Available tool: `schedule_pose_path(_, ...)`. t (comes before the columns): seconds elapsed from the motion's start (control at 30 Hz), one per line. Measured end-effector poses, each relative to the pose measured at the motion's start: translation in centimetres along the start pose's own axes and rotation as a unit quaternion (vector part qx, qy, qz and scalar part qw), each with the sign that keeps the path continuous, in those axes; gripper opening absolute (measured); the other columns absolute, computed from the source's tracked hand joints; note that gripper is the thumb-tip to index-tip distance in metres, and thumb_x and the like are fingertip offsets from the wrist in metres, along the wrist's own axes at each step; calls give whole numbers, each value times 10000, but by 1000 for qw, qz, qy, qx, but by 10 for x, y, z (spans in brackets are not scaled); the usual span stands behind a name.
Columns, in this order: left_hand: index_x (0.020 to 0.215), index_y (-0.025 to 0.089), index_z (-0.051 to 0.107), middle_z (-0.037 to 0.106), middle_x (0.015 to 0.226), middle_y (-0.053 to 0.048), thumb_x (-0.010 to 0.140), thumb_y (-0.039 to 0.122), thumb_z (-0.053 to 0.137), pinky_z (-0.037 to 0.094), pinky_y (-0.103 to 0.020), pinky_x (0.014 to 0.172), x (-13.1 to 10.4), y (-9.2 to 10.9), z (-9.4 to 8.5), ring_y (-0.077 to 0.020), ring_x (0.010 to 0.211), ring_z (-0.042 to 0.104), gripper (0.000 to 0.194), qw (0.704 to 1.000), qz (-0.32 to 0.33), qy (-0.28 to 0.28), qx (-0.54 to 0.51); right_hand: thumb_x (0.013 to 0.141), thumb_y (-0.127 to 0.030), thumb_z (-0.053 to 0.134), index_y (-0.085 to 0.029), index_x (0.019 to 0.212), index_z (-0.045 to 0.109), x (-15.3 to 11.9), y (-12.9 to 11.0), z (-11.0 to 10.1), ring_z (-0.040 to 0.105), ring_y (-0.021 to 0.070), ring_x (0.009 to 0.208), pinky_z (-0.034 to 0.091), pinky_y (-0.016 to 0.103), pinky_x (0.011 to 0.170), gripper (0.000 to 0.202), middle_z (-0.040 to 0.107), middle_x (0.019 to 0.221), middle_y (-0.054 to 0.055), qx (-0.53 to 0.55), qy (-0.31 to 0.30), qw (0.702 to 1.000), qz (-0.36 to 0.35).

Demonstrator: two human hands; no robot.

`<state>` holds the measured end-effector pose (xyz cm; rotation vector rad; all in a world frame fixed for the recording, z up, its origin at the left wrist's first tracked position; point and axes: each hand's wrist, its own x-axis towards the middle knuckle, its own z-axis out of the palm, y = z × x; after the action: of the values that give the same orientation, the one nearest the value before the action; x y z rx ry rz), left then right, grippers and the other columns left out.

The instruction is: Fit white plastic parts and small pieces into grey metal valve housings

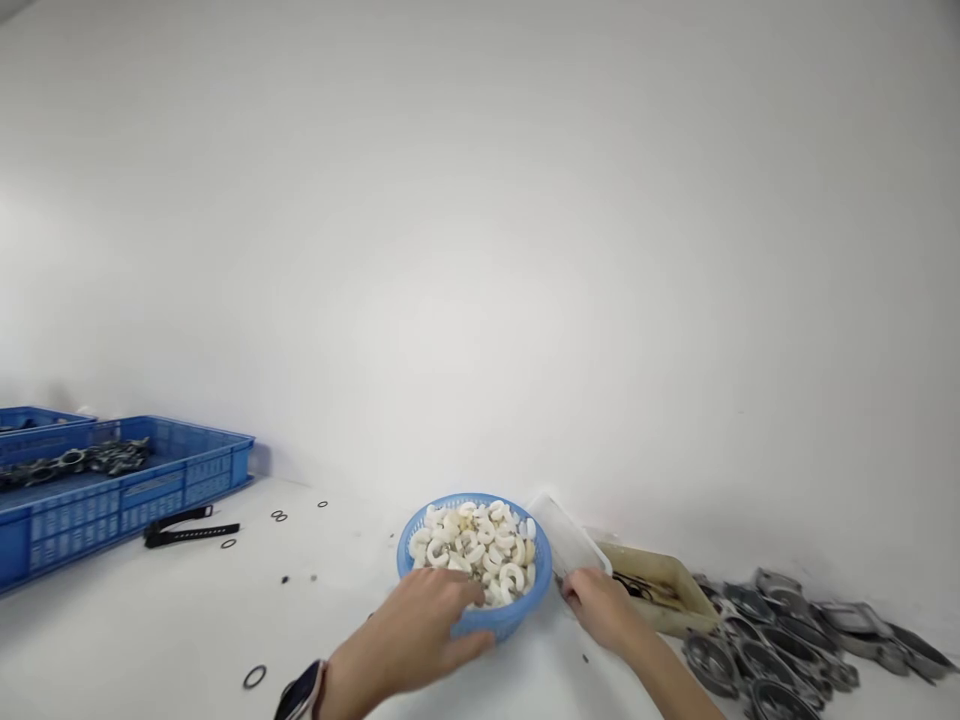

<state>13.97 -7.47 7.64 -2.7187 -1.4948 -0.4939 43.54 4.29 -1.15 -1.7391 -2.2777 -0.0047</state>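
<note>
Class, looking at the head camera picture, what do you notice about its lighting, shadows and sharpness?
Head view: wall softly lit, brightest at left and mid-frame, corners dimmer; faint shadow right of the large blue crate; right hand slightly smeared; no harsh glare.

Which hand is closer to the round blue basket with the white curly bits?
The left hand. Its fingers reach over the front edge of the basket. The right hand is off to the basket's right, by the white tray.
</note>
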Motion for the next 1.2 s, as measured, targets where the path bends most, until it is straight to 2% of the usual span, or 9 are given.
schedule_pose_path(0.07, 993, 233, 740, 727, 919, -26, 963, 303, 628, 469, -317, 734, 12, -14, -6, -231, 851, 686, 135, 1000, -6, 3, 11, 898, -10, 522, -185, 926, 781, 12, -6, 8, 738, 315, 986, 458, 317, 756, 313, 783, 1021, 121, -36, -5, 999, 0)
schedule_pose_path(0.17, 1039, 218, 734, 728, 964, -26, 1000, 226, 594, 533, -335, 804, 43, -24, 1, -215, 901, 692, 145, 1000, 9, -20, 13, 919, 32, 458, -168, 955, 771, 18, -14, 18, 742, 324, 986, 466, 323, 760, 373, 767, 1047, 144, -76, 2, 997, 5)
schedule_pose_path(0.33, 1169, 156, 668, 681, 1169, -78, 1028, 360, 660, 579, -449, 946, 102, -24, 32, -229, 1049, 676, 248, 997, 34, -71, 3, 953, 7, 422, -177, 1071, 746, 3, -16, 21, 756, 312, 965, 494, 322, 741, 390, 737, 1133, 138, -103, 5, 995, 5)
schedule_pose_path(0.47, 1184, 159, 662, 672, 1196, -84, 1023, 357, 669, 590, -442, 932, 119, -28, 53, -230, 1048, 678, 256, 996, 25, -86, -23, 960, -40, 449, -210, 1124, 730, -20, -7, 11, 749, 288, 1015, 524, 319, 769, 367, 726, 1186, 103, -101, 4, 995, -12)
schedule_pose_path(0.6, 1181, 156, 660, 672, 1184, -82, 1020, 358, 673, 592, -437, 922, 115, -38, 59, -229, 1037, 677, 259, 995, 8, -60, -76, 960, -90, 467, -228, 1089, 724, -41, 4, 3, 731, 285, 1069, 535, 308, 767, 319, 723, 1201, 84, -81, 17, 996, -24)
schedule_pose_path(0.73, 1100, 145, 669, 686, 1060, -57, 1030, 394, 653, 596, -395, 857, 104, -43, 48, -199, 929, 683, 259, 985, -13, -5, -173, 972, -134, 439, -242, 1082, 712, -55, 12, -4, 732, 284, 1054, 537, 318, 746, 314, 720, 1217, 75, -52, 38, 998, -23)
schedule_pose_path(0.9, 916, 171, 612, 702, 801, -23, 991, 430, 626, 548, -311, 706, 76, -31, 38, -185, 747, 686, 271, 934, -45, 42, -352, 983, -197, 408, -258, 1089, 708, -64, 14, -16, 735, 259, 1000, 529, 316, 712, 324, 732, 1177, 63, -18, 53, 998, -21)
schedule_pose_path(1.1, 853, 210, 535, 763, 773, -87, 847, 493, 633, 469, -295, 629, 38, 1, 51, -263, 802, 734, 300, 851, -73, -21, -520, 981, -248, 440, -247, 1137, 718, -61, 8, -29, 721, 262, 1045, 524, 334, 783, 319, 733, 1230, 57, 12, 50, 999, -16)
schedule_pose_path(1.2, 799, 189, 591, 722, 735, -65, 824, 507, 629, 421, -294, 636, 26, 16, 65, -240, 752, 687, 321, 833, -90, -53, -544, 976, -261, 460, -252, 1153, 725, -61, 2, -33, 712, 263, 1070, 516, 331, 814, 319, 734, 1243, 48, 25, 41, 999, -15)
